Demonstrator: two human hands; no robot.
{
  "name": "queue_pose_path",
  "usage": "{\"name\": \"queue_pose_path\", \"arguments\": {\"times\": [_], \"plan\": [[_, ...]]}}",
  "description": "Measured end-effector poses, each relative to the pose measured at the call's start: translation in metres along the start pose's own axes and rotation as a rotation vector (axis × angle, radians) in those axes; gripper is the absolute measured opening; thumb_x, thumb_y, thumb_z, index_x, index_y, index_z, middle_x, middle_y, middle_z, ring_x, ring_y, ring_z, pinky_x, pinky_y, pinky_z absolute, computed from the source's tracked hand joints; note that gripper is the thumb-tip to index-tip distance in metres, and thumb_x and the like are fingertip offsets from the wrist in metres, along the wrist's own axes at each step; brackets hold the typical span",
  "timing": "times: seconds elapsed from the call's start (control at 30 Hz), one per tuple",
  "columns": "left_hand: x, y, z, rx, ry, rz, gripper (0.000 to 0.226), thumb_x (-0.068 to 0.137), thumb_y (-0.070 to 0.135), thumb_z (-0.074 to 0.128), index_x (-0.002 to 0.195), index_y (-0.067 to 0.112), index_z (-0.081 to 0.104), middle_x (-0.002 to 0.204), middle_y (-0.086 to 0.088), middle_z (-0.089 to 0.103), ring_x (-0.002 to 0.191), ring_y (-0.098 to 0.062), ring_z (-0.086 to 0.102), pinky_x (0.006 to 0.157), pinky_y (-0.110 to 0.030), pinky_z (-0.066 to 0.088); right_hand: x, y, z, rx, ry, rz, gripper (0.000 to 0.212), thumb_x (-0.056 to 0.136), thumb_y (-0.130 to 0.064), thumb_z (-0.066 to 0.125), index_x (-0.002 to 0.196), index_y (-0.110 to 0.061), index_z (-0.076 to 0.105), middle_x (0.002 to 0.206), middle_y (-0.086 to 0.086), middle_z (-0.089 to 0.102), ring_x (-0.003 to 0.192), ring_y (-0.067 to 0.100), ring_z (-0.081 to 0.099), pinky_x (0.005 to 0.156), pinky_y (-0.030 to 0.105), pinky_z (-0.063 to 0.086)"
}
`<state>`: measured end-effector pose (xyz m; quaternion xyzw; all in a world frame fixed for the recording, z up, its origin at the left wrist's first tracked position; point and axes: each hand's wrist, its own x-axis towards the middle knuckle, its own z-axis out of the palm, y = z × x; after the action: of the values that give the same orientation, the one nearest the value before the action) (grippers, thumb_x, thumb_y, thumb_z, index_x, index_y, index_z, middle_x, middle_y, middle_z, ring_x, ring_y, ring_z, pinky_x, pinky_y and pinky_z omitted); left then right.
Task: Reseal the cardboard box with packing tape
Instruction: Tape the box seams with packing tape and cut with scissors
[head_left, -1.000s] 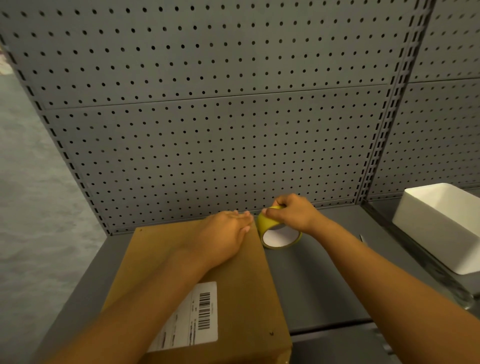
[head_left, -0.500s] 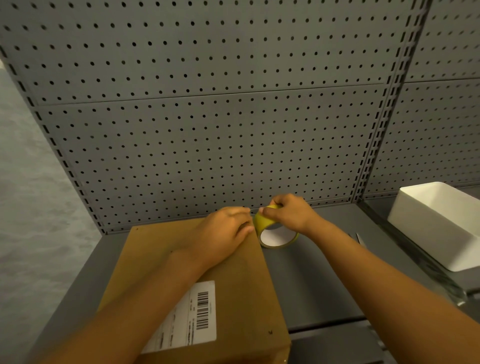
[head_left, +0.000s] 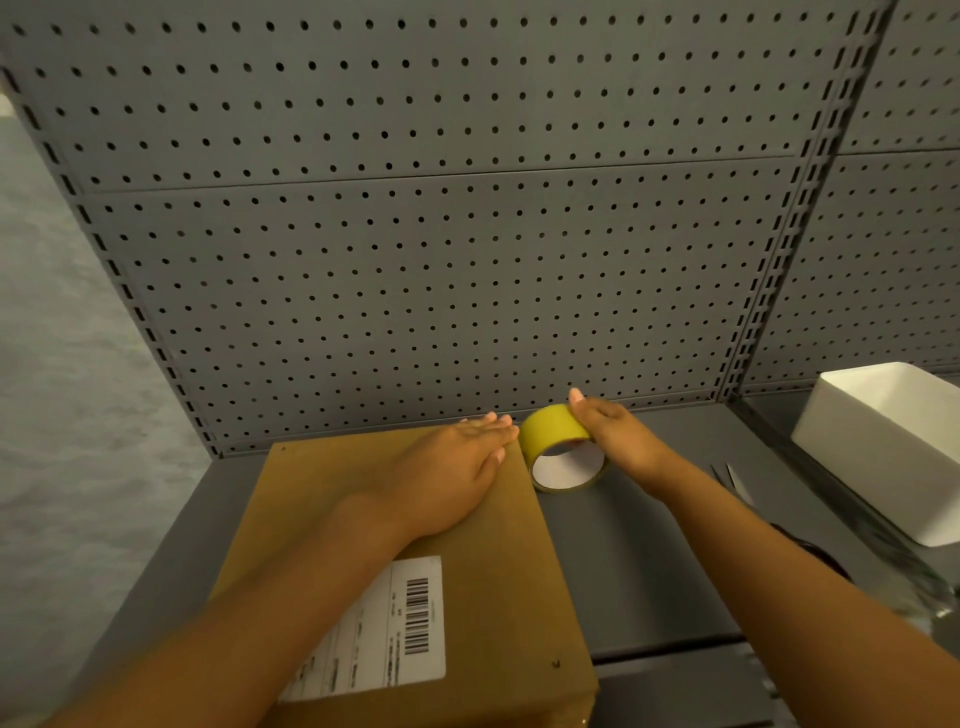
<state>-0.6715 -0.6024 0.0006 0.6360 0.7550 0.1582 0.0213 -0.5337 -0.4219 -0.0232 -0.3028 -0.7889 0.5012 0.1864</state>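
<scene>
While the box (head_left: 415, 545) lies flat at lower centre of the frame, label (head_left: 379, 629) up, the left hand (head_left: 447, 467) rests on its far end with fingers straight. Right hand (head_left: 613, 436) touches the yellow tape roll (head_left: 561, 447) standing on the shelf (head_left: 649, 571) just beside the box's far right corner; fingers look extended, not clearly gripping. No tape seen on the box yet. Best next: find the loose end, anchor it over the far edge, keep the left palm pressing down
</scene>
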Motion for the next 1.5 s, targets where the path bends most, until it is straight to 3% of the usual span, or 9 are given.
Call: {"name": "queue_pose_path", "arguments": {"times": [0.1, 0.3, 0.5, 0.73, 0.93, 1.13, 1.3, 1.4, 1.5], "plan": [[0.001, -0.002, 0.0, 0.0, -0.023, 0.013, 0.044, 0.105, 0.027, 0.027, 0.149, 0.024, 0.026, 0.156, 0.009, 0.023, 0.142, 0.001, 0.016, 0.105, -0.005, -0.002, -0.001, 0.008, -0.001, 0.064, -0.017, 0.014, 0.063, 0.098, -0.055, 0.033, 0.096, 0.001, 0.064, 0.095, 0.016, 0.068, 0.095, 0.028, 0.063, 0.093, 0.038, 0.044], [-0.001, -0.006, -0.002, -0.028, -0.059, 0.02, 0.045, 0.105, 0.026, 0.026, 0.15, 0.023, 0.023, 0.157, 0.01, 0.021, 0.142, 0.002, 0.013, 0.107, -0.006, -0.001, 0.008, -0.004, -0.003, 0.009, 0.006, 0.019, 0.059, 0.096, -0.051, 0.044, 0.089, 0.005, 0.059, 0.087, 0.029, 0.06, 0.075, 0.023, 0.055, 0.073, 0.033, 0.042], [-0.002, -0.007, -0.001, -0.023, -0.073, 0.039, 0.045, 0.105, 0.027, 0.025, 0.15, 0.025, 0.022, 0.157, 0.012, 0.019, 0.142, 0.005, 0.01, 0.11, -0.007, -0.001, 0.014, 0.001, -0.026, -0.398, 0.041, -0.034, 0.05, 0.093, -0.05, 0.051, 0.06, -0.018, 0.032, 0.057, 0.001, 0.035, 0.055, 0.016, 0.035, 0.056, 0.029, 0.027], [-0.005, -0.006, -0.003, -0.038, -0.077, 0.037, 0.046, 0.105, 0.03, 0.024, 0.15, 0.028, 0.021, 0.156, 0.016, 0.017, 0.14, 0.009, 0.007, 0.109, -0.006, -0.002, 0.017, -0.006, -0.042, -0.942, 0.066, -0.163, 0.046, 0.093, -0.06, 0.041, 0.072, -0.02, 0.052, 0.056, -0.004, 0.044, 0.065, 0.02, 0.048, 0.074, 0.028, 0.03], [-0.005, -0.007, -0.002, -0.067, -0.065, 0.027, 0.045, 0.105, 0.031, 0.026, 0.149, 0.03, 0.024, 0.155, 0.019, 0.019, 0.14, 0.011, 0.009, 0.107, -0.003, -0.002, 0.019, 0.002, -0.042, -0.618, -0.006, -0.082, 0.05, 0.092, -0.053, 0.05, 0.062, -0.015, 0.037, 0.057, 0.002, 0.039, 0.057, 0.017, 0.039, 0.06, 0.028, 0.029], [-0.004, -0.009, -0.001, -0.104, -0.053, 0.014, 0.044, 0.104, 0.03, 0.029, 0.148, 0.031, 0.029, 0.153, 0.018, 0.025, 0.14, 0.01, 0.013, 0.113, -0.009, 0.004, 0.021, 0.008, -0.042, -0.351, -0.061, -0.053, 0.051, 0.091, -0.05, 0.055, 0.061, -0.019, 0.029, 0.058, 0.0, 0.029, 0.055, 0.014, 0.03, 0.058, 0.027, 0.027], [-0.005, -0.009, -0.002, -0.127, -0.051, 0.001, 0.043, 0.104, 0.03, 0.032, 0.146, 0.031, 0.032, 0.152, 0.019, 0.027, 0.138, 0.01, 0.017, 0.108, -0.003, 0.003, 0.022, 0.009, -0.042, -0.289, -0.066, -0.046, 0.048, 0.089, -0.052, 0.056, 0.066, -0.014, 0.038, 0.065, 0.007, 0.038, 0.06, 0.018, 0.037, 0.062, 0.029, 0.032], [-0.003, -0.011, -0.005, -0.159, -0.051, -0.03, 0.041, 0.103, 0.033, 0.034, 0.143, 0.035, 0.038, 0.149, 0.02, 0.034, 0.137, 0.008, 0.024, 0.113, -0.013, 0.013, 0.02, 0.007, -0.04, -0.285, -0.048, -0.062, 0.05, 0.09, -0.053, 0.054, 0.063, -0.016, 0.034, 0.062, 0.005, 0.034, 0.058, 0.016, 0.034, 0.058, 0.028, 0.03], [0.01, -0.006, -0.009, -0.152, 0.024, -0.084, 0.033, 0.101, 0.031, 0.04, 0.132, 0.032, 0.054, 0.136, 0.016, 0.051, 0.122, 0.001, 0.044, 0.104, -0.019, 0.032, 0.02, 0.005, -0.038, -0.321, 0.002, -0.054, 0.051, 0.093, -0.053, 0.049, 0.062, -0.018, 0.03, 0.059, 0.001, 0.032, 0.056, 0.015, 0.032, 0.057, 0.027, 0.029]]}}
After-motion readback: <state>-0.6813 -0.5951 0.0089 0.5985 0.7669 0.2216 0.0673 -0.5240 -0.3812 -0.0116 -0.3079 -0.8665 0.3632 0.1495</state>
